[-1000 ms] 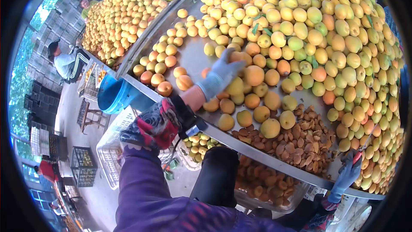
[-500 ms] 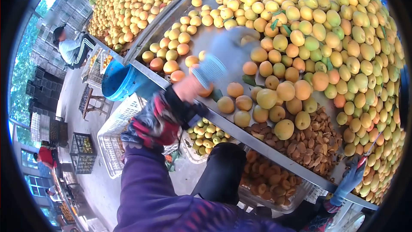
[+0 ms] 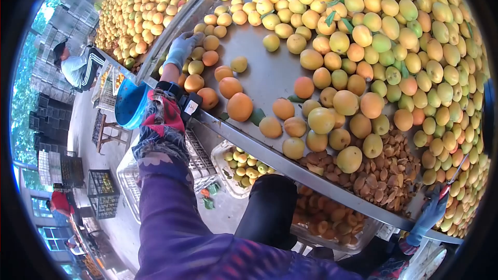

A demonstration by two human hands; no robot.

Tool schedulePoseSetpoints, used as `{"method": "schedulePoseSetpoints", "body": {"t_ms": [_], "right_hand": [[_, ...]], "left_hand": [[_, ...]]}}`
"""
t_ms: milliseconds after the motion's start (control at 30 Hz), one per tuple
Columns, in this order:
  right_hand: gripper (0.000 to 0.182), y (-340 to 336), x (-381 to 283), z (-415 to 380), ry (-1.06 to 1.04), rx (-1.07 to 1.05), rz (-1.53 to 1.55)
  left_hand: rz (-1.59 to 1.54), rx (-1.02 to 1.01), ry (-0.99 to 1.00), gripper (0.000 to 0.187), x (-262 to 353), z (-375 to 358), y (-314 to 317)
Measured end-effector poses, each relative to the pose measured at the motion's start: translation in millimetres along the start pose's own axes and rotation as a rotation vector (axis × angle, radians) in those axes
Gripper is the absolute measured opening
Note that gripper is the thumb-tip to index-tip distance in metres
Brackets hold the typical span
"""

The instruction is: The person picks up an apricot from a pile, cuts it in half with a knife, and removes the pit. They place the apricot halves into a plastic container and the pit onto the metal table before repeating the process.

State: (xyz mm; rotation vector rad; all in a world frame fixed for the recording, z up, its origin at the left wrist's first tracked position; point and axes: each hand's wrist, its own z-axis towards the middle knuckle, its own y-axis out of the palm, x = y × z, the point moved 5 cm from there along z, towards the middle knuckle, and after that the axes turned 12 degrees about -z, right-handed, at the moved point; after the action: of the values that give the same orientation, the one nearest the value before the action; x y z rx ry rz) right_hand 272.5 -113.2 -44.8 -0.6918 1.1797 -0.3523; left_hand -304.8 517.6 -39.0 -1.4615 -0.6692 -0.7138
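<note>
My left hand (image 3: 182,50), in a pale blue glove, reaches to the left side of the metal table (image 3: 246,46). Its fingers are extended against the apricots (image 3: 211,43) lying along that side, and nothing is held in it. At the lower right, my gloved right hand (image 3: 433,211) is closed on a knife (image 3: 445,191) with a red handle. The thin blade points up over the apricot heap (image 3: 451,124). Between the hands, a pile of brown apricot stones (image 3: 386,176) lies by the table's front edge, with loose apricots behind it.
Below the edge stand a crate of halved apricots (image 3: 332,218) and a basket of greenish fruit (image 3: 238,168). White crates (image 3: 199,158) and a blue bin (image 3: 129,106) are at the left. A person (image 3: 78,65) sits farther back beside another apricot heap (image 3: 140,13).
My left hand has swung from the middle of the table to its left side. Several apricots there have shifted, baring more metal. My right hand still grips the knife.
</note>
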Motion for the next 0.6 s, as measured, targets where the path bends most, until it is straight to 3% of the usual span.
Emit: {"method": "schedulePoseSetpoints", "body": {"t_ms": [33,200,333,367,433,500,600], "right_hand": [[0.025,1,2,0,-0.018,0.004,-0.007],[0.026,3,4,6,-0.001,-0.031,-0.041],[0.031,3,2,6,-0.037,-0.029,-0.136],[0.035,-2,11,10,-0.450,0.121,-0.434],[0.031,-3,9,7,-0.665,0.194,-0.559],[0.024,5,-16,-1,-0.060,-0.001,-0.105],[0.018,10,-18,-4,0.017,-0.045,0.061]], "left_hand": [[-0.177,-0.046,-0.112,0.059,6,-7,3],[-0.332,-0.250,-0.039,0.047,37,-29,28],[-0.422,-0.395,0.042,0.051,69,-43,82],[-0.438,-0.463,0.016,0.053,96,-61,96],[-0.549,-0.672,0.029,0.057,111,-73,133],[-0.449,-0.763,-0.022,0.055,142,-102,151],[-0.475,-0.791,-0.075,0.055,156,-127,161]]}}
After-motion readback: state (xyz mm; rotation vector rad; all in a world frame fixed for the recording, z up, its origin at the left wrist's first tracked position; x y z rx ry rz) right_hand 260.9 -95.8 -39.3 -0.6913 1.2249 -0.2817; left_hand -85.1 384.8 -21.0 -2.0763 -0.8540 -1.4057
